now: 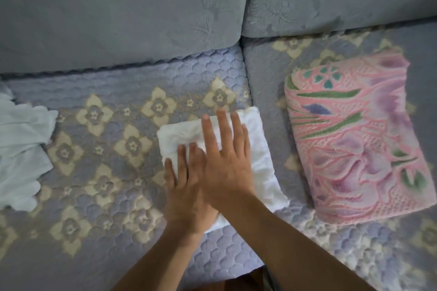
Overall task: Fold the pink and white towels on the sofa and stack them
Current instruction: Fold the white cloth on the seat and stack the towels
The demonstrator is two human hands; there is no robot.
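1. Left hand (186, 186) and right hand (227, 163), both flat and spread, overlapping, are pressing the folded white towel (260, 156) at frame centre.
2. Folded pink towel (354, 139) is lying apart at right, open sofa seat (106, 196) lying left.

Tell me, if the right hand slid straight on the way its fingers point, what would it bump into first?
The right hand lies flat on the folded white towel, fingers aimed at the sofa's back. Past the towel's far edge it would cross bare quilted seat cover, then probably meet the blue back cushion. Nothing else seems in between.

Both hands (208, 172) flat on folded white towel (262, 149), folded pink towel (354, 139) beside, sofa (94, 172)
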